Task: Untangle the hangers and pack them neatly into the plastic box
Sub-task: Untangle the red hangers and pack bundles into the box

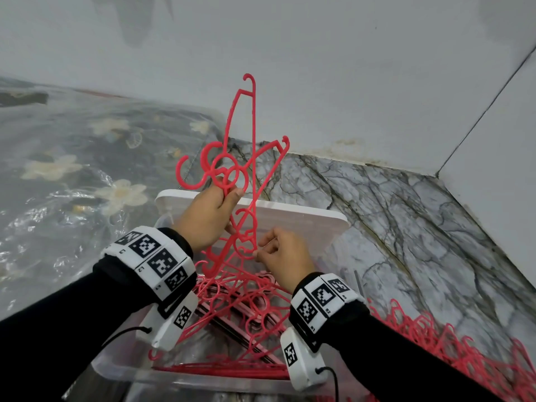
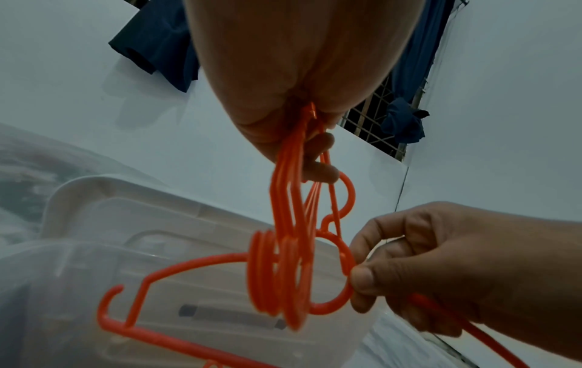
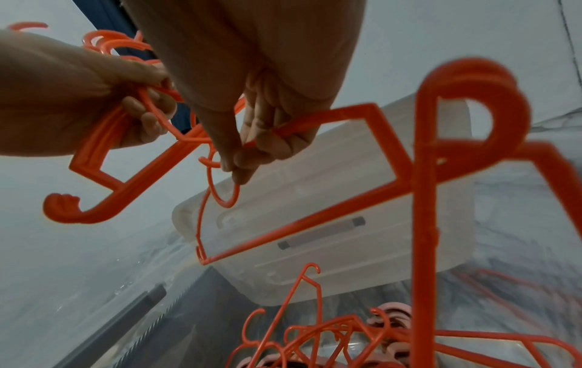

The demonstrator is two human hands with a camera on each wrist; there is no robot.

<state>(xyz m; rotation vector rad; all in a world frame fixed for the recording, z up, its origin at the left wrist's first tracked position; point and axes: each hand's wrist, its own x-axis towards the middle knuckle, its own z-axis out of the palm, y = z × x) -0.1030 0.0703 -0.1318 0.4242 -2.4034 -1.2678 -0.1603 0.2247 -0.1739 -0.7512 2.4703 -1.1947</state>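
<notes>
Left hand [image 1: 209, 216] grips a bundle of red hangers [image 1: 232, 169] by the hooks, held above the plastic box [image 1: 121, 369]. Right hand [image 1: 285, 258] pinches one hook [image 2: 333, 296] below.

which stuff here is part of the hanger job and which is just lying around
Job:
- held hangers, in left hand and right hand
- hangers in box
- box
- lid
- loose pile

Lying about:
- floral sheet
- hanging clothes
</notes>
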